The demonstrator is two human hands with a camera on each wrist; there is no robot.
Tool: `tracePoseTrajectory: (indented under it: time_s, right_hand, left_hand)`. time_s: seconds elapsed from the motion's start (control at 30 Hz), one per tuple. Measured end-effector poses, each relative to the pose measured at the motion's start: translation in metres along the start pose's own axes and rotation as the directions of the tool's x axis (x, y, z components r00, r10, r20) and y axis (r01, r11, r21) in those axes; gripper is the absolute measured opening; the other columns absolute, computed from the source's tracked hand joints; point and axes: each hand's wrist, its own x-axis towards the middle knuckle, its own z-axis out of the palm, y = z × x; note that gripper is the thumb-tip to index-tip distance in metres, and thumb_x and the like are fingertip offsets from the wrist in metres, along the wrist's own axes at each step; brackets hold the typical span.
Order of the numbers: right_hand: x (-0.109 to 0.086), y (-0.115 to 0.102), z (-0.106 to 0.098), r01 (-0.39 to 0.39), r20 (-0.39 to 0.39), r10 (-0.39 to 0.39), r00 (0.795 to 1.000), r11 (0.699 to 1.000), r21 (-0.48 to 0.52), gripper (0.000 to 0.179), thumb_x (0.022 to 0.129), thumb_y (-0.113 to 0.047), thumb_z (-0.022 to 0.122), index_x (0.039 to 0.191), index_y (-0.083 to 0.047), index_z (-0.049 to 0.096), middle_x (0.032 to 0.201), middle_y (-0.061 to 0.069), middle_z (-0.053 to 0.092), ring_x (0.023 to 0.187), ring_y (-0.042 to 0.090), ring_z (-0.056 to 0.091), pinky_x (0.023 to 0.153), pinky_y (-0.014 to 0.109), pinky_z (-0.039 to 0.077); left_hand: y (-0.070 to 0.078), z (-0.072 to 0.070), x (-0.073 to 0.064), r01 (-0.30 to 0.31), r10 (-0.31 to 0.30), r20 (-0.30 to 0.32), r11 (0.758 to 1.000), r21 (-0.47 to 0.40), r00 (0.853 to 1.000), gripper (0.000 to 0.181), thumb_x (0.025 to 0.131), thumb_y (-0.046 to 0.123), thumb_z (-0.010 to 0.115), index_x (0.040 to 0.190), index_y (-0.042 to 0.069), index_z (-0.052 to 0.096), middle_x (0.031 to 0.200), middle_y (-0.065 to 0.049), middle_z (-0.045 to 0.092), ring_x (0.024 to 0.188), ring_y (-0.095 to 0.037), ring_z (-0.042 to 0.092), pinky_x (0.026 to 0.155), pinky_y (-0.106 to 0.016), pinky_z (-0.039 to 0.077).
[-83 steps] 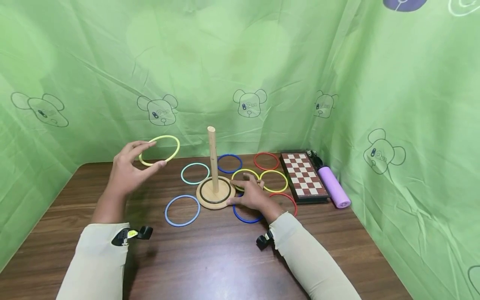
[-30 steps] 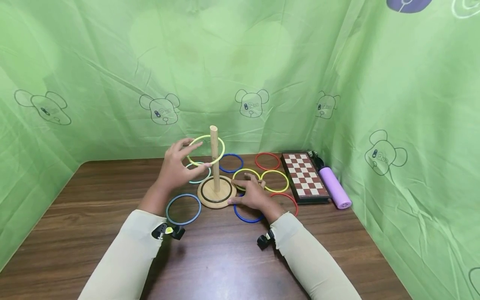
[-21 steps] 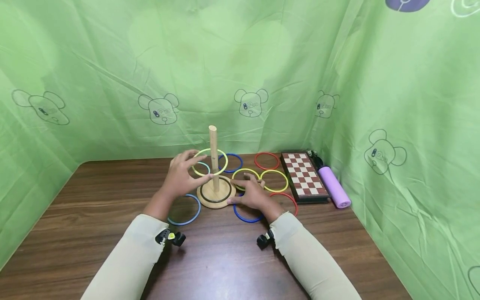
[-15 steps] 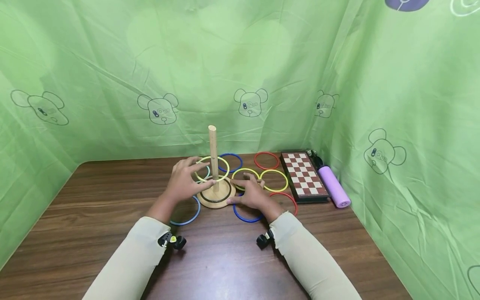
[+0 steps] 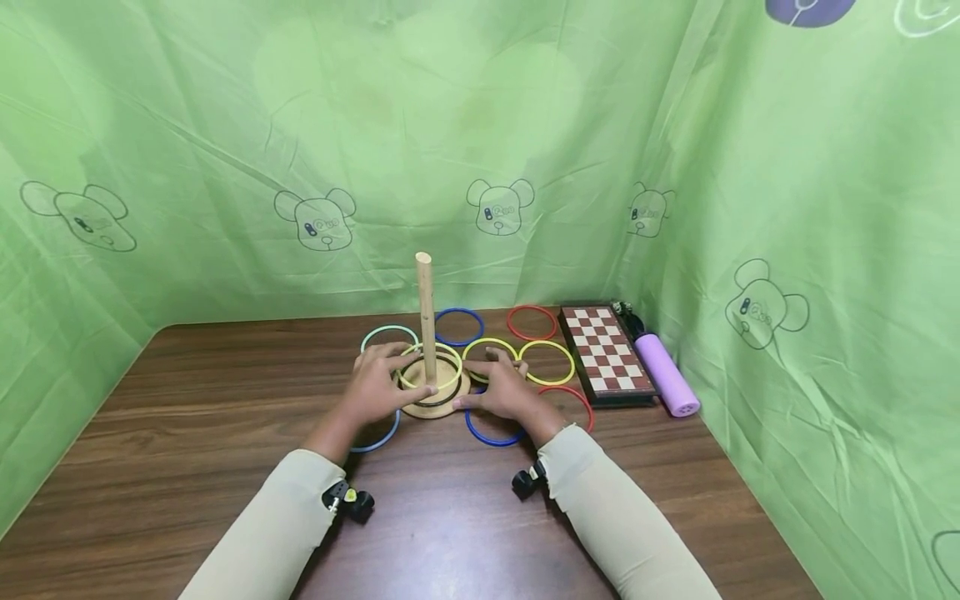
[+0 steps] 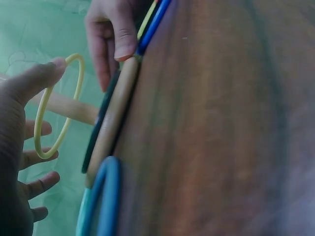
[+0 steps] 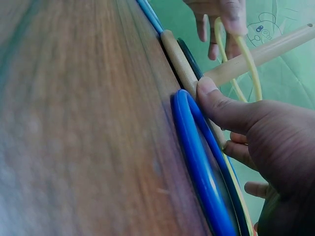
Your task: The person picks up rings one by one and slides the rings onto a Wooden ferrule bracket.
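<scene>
A person's left hand (image 5: 375, 387) pinches a pale yellow ring (image 7: 250, 64) around an upright peg (image 5: 426, 308), just above the base (image 7: 183, 64) and its black ring (image 7: 191, 58), as the right hand (image 5: 504, 390) grips the base's edge between thumb and fingers. Other rings (image 5: 495, 443) surround it on the table (image 5: 450, 533), with a chessboard (image 5: 609, 348) and purple tube (image 5: 667, 375) at right.

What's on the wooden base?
The peg, with the black ring around it; the pale yellow ring, in the left hand, encircles the peg higher up. In the head view, that hand hides the left edge of the base.
</scene>
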Motion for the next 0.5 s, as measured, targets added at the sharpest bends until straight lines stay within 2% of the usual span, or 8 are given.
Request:
tracePoseTrajectory:
  time_s: [0.13,0.5]
  right_hand:
    - [-0.001,0.000,0.001,-0.004,-0.001,0.004,1.000,1.000,0.008,0.084,0.083,-0.060,0.091,0.156,-0.030,0.063,0.174,0.025,0.036,0.166,0.039,0.028,0.127,0.075,0.015]
    - [0.002,0.004,0.002,0.024,-0.002,-0.024,1.000,0.999,0.024,0.082,0.084,-0.061,0.090,0.156,-0.032,0.064,0.169,0.021,0.047,0.167,0.038,0.025,0.122,0.068,0.018]
  left_hand:
    - [-0.002,0.007,-0.004,0.013,-0.013,0.001,0.999,0.030,1.000,0.076,0.082,0.054,0.092,0.138,0.005,0.076,0.150,-0.023,0.067,0.137,-0.049,0.056,0.112,-0.070,0.041]
    - [-0.005,0.015,-0.005,0.069,-0.072,0.043,0.996,0.056,0.997,0.078,0.084,0.060,0.088,0.136,0.003,0.077,0.152,-0.021,0.066,0.141,-0.050,0.053,0.120,-0.076,0.032]
